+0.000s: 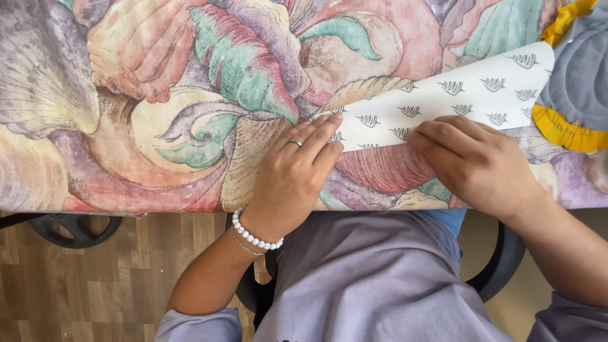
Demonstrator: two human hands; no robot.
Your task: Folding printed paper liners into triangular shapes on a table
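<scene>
A white sheet of paper (443, 95) printed with small grey leaf shapes lies folded on a table covered by a floral cloth (158, 114). My left hand (297, 171), with a ring and a pearl bracelet, presses flat with its fingertips on the paper's left end. My right hand (475, 161) has its fingers curled and pushes down on the lower folded edge of the paper near the middle. Both hands rest on the paper; neither lifts it.
A grey quilted piece with a yellow ruffled border (570, 82) lies at the right, partly under the paper. The table's front edge (126, 210) runs above a wooden floor (76, 285). A black chair base (76, 229) shows at the left.
</scene>
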